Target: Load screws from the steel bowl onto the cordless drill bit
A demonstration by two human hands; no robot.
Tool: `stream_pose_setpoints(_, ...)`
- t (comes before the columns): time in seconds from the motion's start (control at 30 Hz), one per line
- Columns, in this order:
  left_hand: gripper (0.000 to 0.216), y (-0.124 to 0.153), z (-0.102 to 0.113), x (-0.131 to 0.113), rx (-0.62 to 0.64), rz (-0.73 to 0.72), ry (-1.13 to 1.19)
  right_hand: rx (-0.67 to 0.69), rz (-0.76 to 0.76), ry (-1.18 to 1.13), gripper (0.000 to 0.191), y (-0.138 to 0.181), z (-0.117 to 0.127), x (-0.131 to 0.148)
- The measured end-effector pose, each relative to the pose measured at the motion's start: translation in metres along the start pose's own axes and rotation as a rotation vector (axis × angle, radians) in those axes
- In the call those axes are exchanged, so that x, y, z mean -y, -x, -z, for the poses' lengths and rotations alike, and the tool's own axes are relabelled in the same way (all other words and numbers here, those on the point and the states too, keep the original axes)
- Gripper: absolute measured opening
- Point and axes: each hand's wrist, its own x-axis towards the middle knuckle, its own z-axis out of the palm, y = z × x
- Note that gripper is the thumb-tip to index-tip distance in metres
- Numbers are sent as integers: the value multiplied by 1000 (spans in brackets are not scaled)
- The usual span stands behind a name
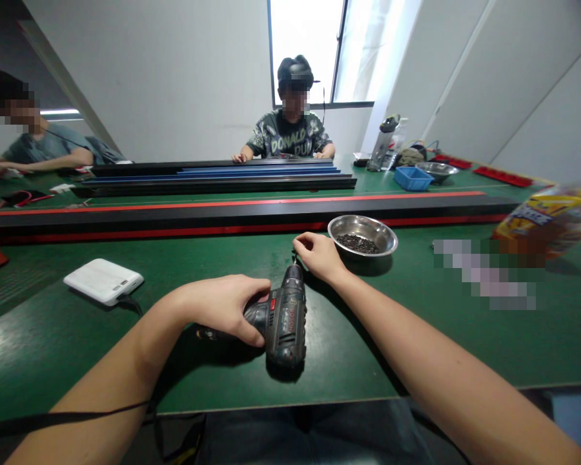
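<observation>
My left hand (227,303) is wrapped round the handle of a black cordless drill (288,323), which lies on its side above the green table with its chuck pointing away from me. At the tip of the drill bit, my right hand (319,255) pinches what looks like a small dark screw (294,256), mostly hidden by the fingertips. Just right of that hand stands a steel bowl (390,244) holding many small dark screws (358,243).
Behind the bowl, a long black and red bar (252,216) crosses the green table (184,387). Further back lie long dark and blue strips (213,181), with a co-worker (293,129) behind them. A white power bank (104,281) lies left; a snack bag (556,219) stands right.
</observation>
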Motion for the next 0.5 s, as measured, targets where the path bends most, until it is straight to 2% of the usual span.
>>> stream_pose_setpoints(0.5,62,0,0,-1,-1,6,7,10,-8,9,17,0,1,2)
